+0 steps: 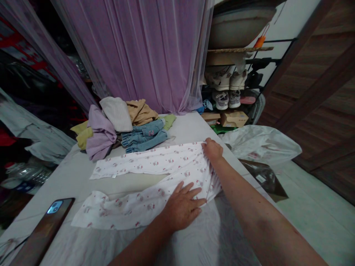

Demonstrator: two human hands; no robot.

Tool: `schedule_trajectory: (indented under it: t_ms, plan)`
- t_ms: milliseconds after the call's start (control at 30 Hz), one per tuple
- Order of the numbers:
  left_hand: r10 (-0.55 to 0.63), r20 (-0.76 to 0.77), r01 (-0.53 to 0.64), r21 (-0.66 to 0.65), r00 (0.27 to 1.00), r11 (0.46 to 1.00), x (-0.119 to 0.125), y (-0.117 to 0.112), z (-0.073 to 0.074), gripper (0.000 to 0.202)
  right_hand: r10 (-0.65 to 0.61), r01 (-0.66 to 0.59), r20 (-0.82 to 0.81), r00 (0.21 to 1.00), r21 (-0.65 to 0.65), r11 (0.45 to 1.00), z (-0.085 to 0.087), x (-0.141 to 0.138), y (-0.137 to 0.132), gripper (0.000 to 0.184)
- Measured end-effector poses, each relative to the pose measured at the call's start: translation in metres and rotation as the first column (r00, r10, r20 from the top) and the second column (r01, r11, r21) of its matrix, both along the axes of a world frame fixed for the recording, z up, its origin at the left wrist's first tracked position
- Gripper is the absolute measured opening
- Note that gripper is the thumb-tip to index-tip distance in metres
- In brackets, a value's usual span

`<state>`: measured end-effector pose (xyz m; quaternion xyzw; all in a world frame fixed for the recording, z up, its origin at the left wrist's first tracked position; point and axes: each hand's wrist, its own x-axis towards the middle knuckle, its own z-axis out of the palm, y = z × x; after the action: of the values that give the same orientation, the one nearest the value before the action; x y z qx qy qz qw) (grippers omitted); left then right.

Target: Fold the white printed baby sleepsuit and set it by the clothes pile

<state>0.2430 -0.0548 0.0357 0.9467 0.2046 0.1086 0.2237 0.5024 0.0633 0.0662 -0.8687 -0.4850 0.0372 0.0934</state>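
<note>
A white baby sleeper with a small pink print (163,162) lies spread out on a pale grey bedsheet (63,188), with one long part folded across the lower area. My left hand (182,207) rests flat on it, fingers apart. My right hand (213,150) pinches the garment's far edge at the upper right. Beyond the sleeper sit blue denim jeans (144,136), a lilac garment (101,133), a cream knit (116,113) and a tan garment (141,112). A phone in a brown case (46,229) lies at the lower left, beside the sleeper.
A sheer lilac curtain (144,48) hangs behind the clothes. To the right stand a shoe rack with sneakers (224,88) and cardboard boxes (234,119). Past the bed's right edge lie a white plastic bag (260,144) and a dark brown packet (262,177).
</note>
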Motion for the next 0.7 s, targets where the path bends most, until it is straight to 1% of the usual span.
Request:
schedule_trajectory:
  t_ms: [67,133,167,200,267,300,333,367,400,433,467,500,567,633,700]
  plan:
    - [-0.005,0.031,0.005,-0.03,1.0,1.0,0.0,-0.001,0.001,0.042,0.024,-0.025,0.017,1.0,0.023,0.999,0.007,-0.006,-0.007,0.042]
    - [0.008,0.093,-0.001,-0.065,0.996,0.998,-0.002,-0.001,0.002,0.045,0.1,-0.106,0.055,0.994,0.126,0.986,0.012,-0.017,-0.024,0.045]
    - [0.028,0.138,-0.017,-0.078,0.99,0.997,-0.004,-0.001,0.002,0.046,0.159,-0.17,0.071,0.985,0.194,0.966,0.013,-0.023,-0.036,0.043]
    - [0.057,0.187,-0.042,-0.085,0.981,0.996,-0.008,0.001,0.004,0.044,0.222,-0.234,0.077,0.972,0.268,0.935,0.012,-0.031,-0.051,0.038]
    - [0.142,0.264,-0.125,-0.08,0.954,0.989,-0.023,0.011,0.009,0.039,0.392,-0.38,0.045,0.919,0.371,0.847,0.008,-0.049,-0.085,0.027]
    - [0.191,0.273,-0.178,-0.075,0.943,0.981,-0.034,0.018,0.013,0.037,0.491,-0.458,0.02,0.871,0.396,0.796,0.004,-0.059,-0.103,0.026]
    - [0.251,0.253,-0.242,-0.065,0.934,0.968,-0.047,0.027,0.017,0.036,0.606,-0.557,0.001,0.795,0.397,0.73,0.0,-0.069,-0.121,0.025]
    - [0.334,0.215,-0.329,-0.057,0.918,0.943,-0.061,0.036,0.022,0.036,0.697,-0.637,-0.007,0.717,0.399,0.66,-0.004,-0.078,-0.137,0.023]
    - [0.414,0.16,-0.412,-0.049,0.896,0.91,-0.077,0.044,0.027,0.036,0.747,-0.677,-0.009,0.664,0.416,0.607,-0.008,-0.087,-0.15,0.022]
    - [0.489,0.113,-0.488,-0.034,0.865,0.872,-0.093,0.051,0.032,0.036,0.781,-0.701,-0.012,0.624,0.434,0.566,-0.012,-0.094,-0.161,0.02]
    - [0.55,0.085,-0.551,-0.014,0.831,0.834,-0.109,0.056,0.035,0.036,0.801,-0.71,-0.012,0.598,0.455,0.537,-0.015,-0.1,-0.169,0.018]
    - [0.599,0.075,-0.601,0.008,0.798,0.799,-0.124,0.058,0.038,0.036,0.812,-0.712,-0.013,0.584,0.473,0.519,-0.019,-0.104,-0.174,0.017]
    - [0.644,0.061,-0.647,0.034,0.762,0.762,-0.149,0.052,0.039,0.033,0.826,-0.716,-0.014,0.563,0.492,0.496,-0.024,-0.108,-0.179,0.02]
    - [0.639,0.058,-0.641,0.049,0.767,0.766,-0.169,0.037,0.036,0.03,0.839,-0.726,-0.012,0.544,0.495,0.478,-0.027,-0.108,-0.18,0.023]
    - [0.603,0.065,-0.607,0.067,0.795,0.792,-0.184,0.019,0.032,0.028,0.85,-0.74,-0.009,0.527,0.487,0.464,-0.029,-0.106,-0.18,0.02]
